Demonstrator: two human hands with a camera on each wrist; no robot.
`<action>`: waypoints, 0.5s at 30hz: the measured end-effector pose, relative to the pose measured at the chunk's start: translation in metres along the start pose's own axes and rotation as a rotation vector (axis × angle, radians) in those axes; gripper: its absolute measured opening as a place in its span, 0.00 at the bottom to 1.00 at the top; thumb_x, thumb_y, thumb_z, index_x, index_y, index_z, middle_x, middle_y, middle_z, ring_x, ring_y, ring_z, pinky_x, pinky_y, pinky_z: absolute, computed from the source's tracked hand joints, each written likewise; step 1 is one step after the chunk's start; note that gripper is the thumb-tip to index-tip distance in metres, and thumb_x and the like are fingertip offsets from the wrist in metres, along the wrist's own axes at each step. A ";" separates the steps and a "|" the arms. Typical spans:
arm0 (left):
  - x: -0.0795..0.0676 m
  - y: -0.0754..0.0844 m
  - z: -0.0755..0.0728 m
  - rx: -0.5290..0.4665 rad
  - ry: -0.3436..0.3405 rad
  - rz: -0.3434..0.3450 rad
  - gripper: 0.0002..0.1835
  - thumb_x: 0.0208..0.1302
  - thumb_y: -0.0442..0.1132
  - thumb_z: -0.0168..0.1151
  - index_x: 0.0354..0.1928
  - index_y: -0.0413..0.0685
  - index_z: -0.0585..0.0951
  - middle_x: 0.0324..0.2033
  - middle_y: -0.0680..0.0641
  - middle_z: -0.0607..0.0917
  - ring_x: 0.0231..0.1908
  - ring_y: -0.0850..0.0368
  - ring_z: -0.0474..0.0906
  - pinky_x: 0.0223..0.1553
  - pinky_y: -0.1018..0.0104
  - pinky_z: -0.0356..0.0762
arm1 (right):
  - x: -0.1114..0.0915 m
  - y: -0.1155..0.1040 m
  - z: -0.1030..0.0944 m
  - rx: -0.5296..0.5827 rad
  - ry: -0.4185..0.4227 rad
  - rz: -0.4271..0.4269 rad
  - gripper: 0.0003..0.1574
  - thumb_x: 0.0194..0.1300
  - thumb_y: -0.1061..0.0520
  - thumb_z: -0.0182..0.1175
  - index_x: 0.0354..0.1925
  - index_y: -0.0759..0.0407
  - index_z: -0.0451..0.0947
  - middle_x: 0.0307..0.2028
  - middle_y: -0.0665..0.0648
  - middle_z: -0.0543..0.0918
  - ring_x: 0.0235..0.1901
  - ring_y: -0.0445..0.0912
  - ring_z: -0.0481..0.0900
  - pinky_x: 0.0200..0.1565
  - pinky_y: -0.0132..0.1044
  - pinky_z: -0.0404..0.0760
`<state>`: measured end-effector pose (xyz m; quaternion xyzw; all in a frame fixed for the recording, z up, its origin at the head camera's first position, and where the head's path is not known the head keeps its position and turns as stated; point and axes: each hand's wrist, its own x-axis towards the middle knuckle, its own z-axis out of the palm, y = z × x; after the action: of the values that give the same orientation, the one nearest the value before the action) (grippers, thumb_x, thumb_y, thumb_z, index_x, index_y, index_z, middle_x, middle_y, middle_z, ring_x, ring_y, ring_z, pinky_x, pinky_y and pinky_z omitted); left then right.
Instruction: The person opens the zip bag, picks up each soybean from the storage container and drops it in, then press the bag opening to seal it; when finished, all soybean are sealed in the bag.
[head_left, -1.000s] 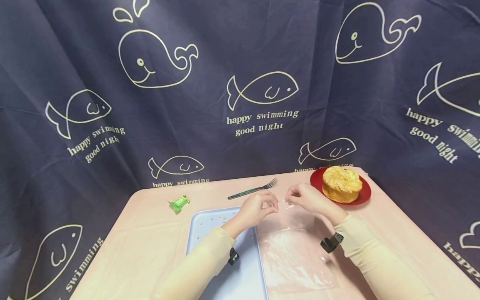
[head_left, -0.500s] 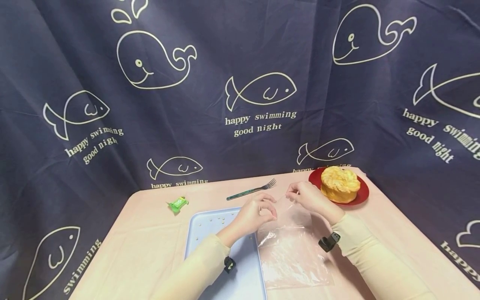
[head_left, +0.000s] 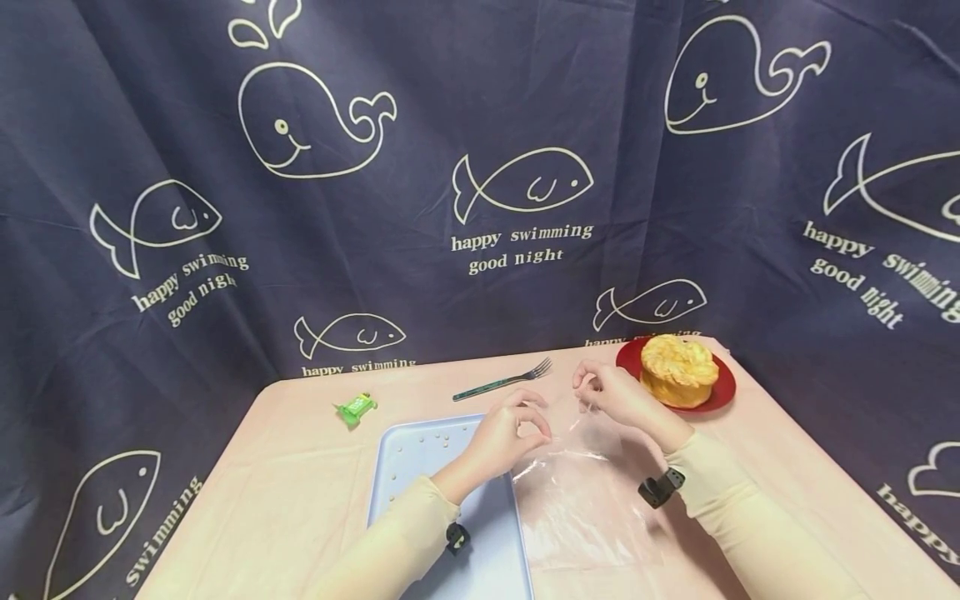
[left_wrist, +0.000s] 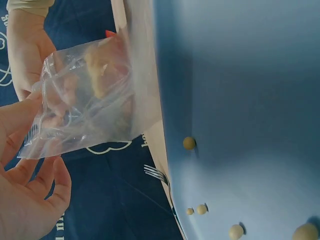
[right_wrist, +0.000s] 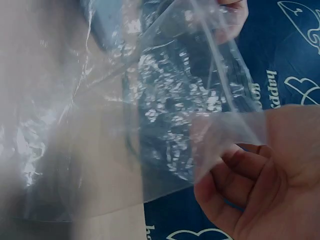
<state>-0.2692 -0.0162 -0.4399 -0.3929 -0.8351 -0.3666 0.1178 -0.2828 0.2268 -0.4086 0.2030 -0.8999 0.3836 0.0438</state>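
Observation:
A clear plastic zip bag (head_left: 585, 508) lies over the table right of the tray, its mouth end raised between both hands. My left hand (head_left: 506, 433) pinches one side of the mouth; in the left wrist view its thumb and finger meet at the zip edge (left_wrist: 42, 107). My right hand (head_left: 615, 396) holds the opposite corner, and in the right wrist view the film (right_wrist: 220, 135) runs between its thumb and fingers. Nothing shows inside the bag. A light blue tray (head_left: 472, 550) sits under the left forearm, with several small round beige balls (left_wrist: 201, 209) scattered in it.
A fork (head_left: 498, 385) lies behind the tray. The green wrapped packet (head_left: 356, 409) is at the back left. A red plate (head_left: 726, 387) bearing a golden round bread (head_left: 678, 371) stands at the back right, near the right hand. Dark printed cloth surrounds the table.
My left hand has shifted slightly down and left, widening the gap between the hands. The bag's mouth end is stretched between them. The tray, fork, packet and plate stay put.

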 end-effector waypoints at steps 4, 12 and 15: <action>0.000 -0.001 0.000 -0.007 0.027 -0.008 0.06 0.56 0.36 0.77 0.29 0.52 0.87 0.52 0.52 0.82 0.57 0.56 0.77 0.60 0.62 0.72 | -0.003 0.001 -0.003 0.067 -0.043 -0.066 0.09 0.62 0.74 0.55 0.33 0.63 0.77 0.27 0.55 0.84 0.30 0.46 0.81 0.34 0.34 0.81; -0.001 0.000 -0.002 -0.034 0.044 -0.008 0.07 0.56 0.35 0.77 0.30 0.53 0.86 0.52 0.53 0.81 0.56 0.55 0.77 0.51 0.62 0.76 | -0.013 0.000 -0.007 0.026 -0.087 -0.040 0.13 0.59 0.66 0.65 0.44 0.65 0.86 0.37 0.57 0.88 0.31 0.45 0.82 0.34 0.35 0.79; -0.002 -0.002 -0.005 -0.080 0.035 -0.005 0.07 0.58 0.34 0.76 0.34 0.51 0.86 0.53 0.51 0.81 0.58 0.54 0.76 0.55 0.60 0.75 | -0.016 0.000 -0.007 0.032 -0.100 -0.052 0.18 0.56 0.68 0.67 0.47 0.67 0.85 0.39 0.60 0.87 0.31 0.46 0.83 0.35 0.35 0.80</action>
<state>-0.2698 -0.0215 -0.4380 -0.3887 -0.8185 -0.4069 0.1158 -0.2686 0.2374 -0.4077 0.2458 -0.8891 0.3860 0.0055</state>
